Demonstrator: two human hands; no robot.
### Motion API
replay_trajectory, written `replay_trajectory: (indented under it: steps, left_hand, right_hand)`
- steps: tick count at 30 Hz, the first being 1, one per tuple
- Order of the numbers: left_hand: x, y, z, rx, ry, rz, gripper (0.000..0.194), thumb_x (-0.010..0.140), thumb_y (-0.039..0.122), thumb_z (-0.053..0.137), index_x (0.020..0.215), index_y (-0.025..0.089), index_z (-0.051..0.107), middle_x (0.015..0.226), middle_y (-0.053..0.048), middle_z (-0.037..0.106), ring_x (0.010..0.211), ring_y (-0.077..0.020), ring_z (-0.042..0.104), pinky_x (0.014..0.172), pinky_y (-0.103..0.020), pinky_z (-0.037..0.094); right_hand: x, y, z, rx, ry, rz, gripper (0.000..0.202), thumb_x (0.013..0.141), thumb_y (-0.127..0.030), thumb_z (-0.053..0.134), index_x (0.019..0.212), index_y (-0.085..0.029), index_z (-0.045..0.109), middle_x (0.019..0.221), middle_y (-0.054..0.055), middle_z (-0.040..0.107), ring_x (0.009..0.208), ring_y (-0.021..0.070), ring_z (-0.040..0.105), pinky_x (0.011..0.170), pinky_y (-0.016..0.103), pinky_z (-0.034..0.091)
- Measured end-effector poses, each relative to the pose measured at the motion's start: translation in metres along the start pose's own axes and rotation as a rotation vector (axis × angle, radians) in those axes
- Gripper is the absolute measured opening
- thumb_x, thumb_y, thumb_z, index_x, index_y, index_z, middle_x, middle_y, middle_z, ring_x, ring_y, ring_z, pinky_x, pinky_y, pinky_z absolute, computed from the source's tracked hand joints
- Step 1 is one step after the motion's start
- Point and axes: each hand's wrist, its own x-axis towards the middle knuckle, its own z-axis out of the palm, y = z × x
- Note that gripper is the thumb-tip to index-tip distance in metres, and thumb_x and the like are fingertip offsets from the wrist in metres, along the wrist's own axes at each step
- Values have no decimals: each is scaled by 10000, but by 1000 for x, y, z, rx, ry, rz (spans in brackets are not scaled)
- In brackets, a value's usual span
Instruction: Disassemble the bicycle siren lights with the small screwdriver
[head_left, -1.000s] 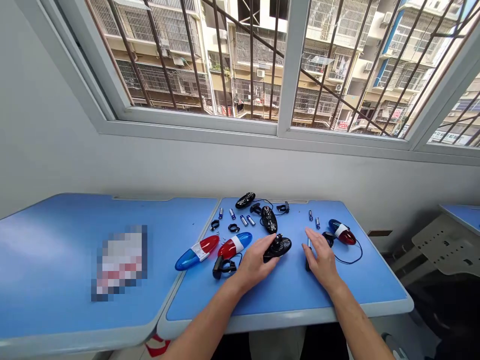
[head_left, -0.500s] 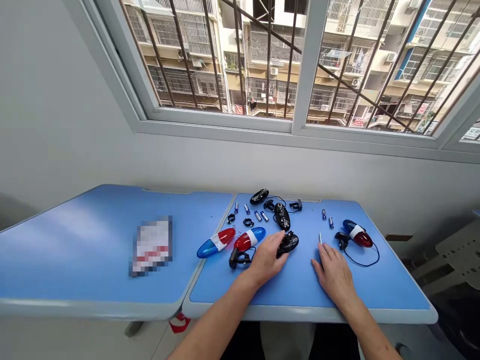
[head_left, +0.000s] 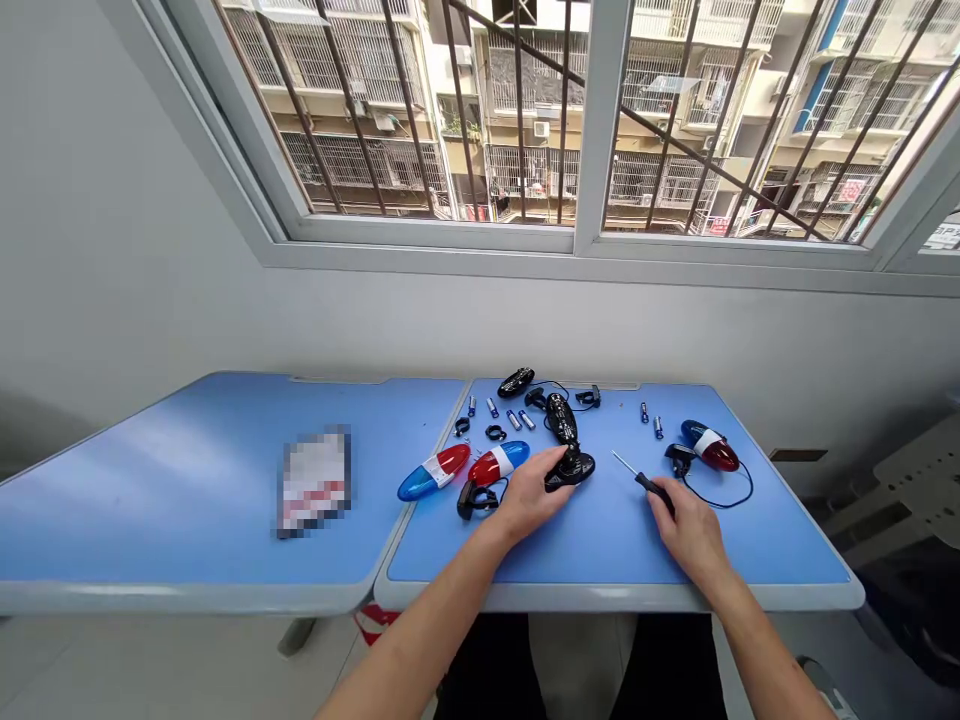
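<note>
My left hand (head_left: 534,497) is closed on a glossy black oval housing (head_left: 576,470), a small part of which is hidden behind the fingers. My right hand (head_left: 686,525) grips the black handle of a screwdriver (head_left: 646,482); its thin metal shaft points up and to the left, apart from the housing. Just beyond my left hand lies another black housing (head_left: 560,418). Left of that hand are a red-and-blue light cover (head_left: 499,462) and a black clamp with a cord (head_left: 472,498).
A second red-and-blue cover (head_left: 433,472) lies across the seam of the tables. Several batteries (head_left: 514,420), black rings (head_left: 495,432) and a third black housing (head_left: 516,382) are at the back. A complete light (head_left: 710,446) with its cord sits right. A blurred packet (head_left: 313,482) lies left.
My right hand has lifted the screwdriver, so its handle and shaft now show, pointing left toward the housing. My left hand stays on the black housing. The view has shifted slightly.
</note>
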Motion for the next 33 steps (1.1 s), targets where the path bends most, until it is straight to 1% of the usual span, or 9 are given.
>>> replay_trajectory:
  steps: [3, 5, 8, 13, 17, 21, 26, 30, 33]
  left_hand:
    - [0, 1, -3, 106, -22, 58, 509, 734, 126, 622, 1234, 177, 541, 1236, -107, 603, 1154, -262, 557, 985, -424, 463]
    - [-1, 1, -4, 216, -46, 134, 536, 726, 89, 601, 1251, 166, 522, 1259, -122, 584, 1167, -275, 541, 974, -437, 472]
    - [-3, 1, -3, 381, -68, 252, 542, 754, 58, 532, 1286, 154, 482, 1302, -142, 546, 1190, -286, 519, 963, -457, 478]
    - [-8, -5, 6, 542, -54, 367, 516, 831, 27, 397, 1329, 156, 439, 1326, -140, 528, 1219, -279, 501, 974, -463, 469]
    - [-12, -9, 15, 552, -3, 387, 493, 874, 32, 359, 1345, 161, 426, 1331, -129, 528, 1234, -273, 491, 989, -452, 461]
    - [-16, -13, 19, 552, 18, 379, 508, 884, 28, 338, 1367, 176, 392, 1335, -113, 528, 1251, -253, 476, 1014, -438, 445]
    - [-17, -12, 14, 575, -3, 364, 510, 872, 48, 376, 1368, 163, 381, 1335, -123, 525, 1239, -261, 487, 997, -437, 465]
    - [-16, -7, 12, 539, 11, 338, 509, 870, 64, 386, 1369, 162, 380, 1344, -135, 513, 1248, -259, 477, 1010, -438, 454]
    - [-15, -6, 13, 510, 17, 340, 516, 872, 68, 386, 1376, 177, 370, 1335, -130, 522, 1243, -258, 481, 1005, -448, 457]
  right_hand:
    - [4, -6, -4, 360, -81, 86, 259, 854, -363, 467, 992, -203, 617, 827, 57, 697, 704, 215, 658, 577, 328, 538]
    - [5, -13, -8, 563, -101, 148, 290, 834, -399, 505, 1005, -193, 614, 844, 64, 700, 718, 213, 674, 555, 316, 560]
    - [5, -23, -17, 707, -83, 209, 354, 795, -440, 564, 1021, -176, 630, 886, 84, 706, 720, 214, 684, 534, 308, 576]
    - [0, -31, -34, 661, -107, 141, 360, 801, -424, 577, 1055, -181, 657, 887, 78, 712, 666, 193, 683, 532, 297, 576]
    - [-7, -33, -40, 524, -153, 43, 315, 816, -400, 570, 1048, -219, 684, 889, 62, 724, 654, 190, 683, 539, 289, 561]
    - [-11, -40, -46, 454, -113, 17, 302, 806, -423, 567, 1000, -242, 713, 862, 57, 736, 619, 193, 675, 504, 286, 543]
    - [-21, -30, -47, 541, -108, 208, 361, 793, -472, 577, 1021, -222, 701, 829, 61, 733, 645, 211, 693, 481, 277, 560]
    - [-33, -16, -33, 630, -226, 334, 380, 806, -464, 590, 1074, -208, 675, 915, 75, 733, 729, 225, 704, 555, 291, 583]
    - [-34, -19, -19, 682, -265, 354, 408, 818, -481, 568, 1100, -201, 660, 921, 76, 733, 757, 229, 702, 576, 303, 583]
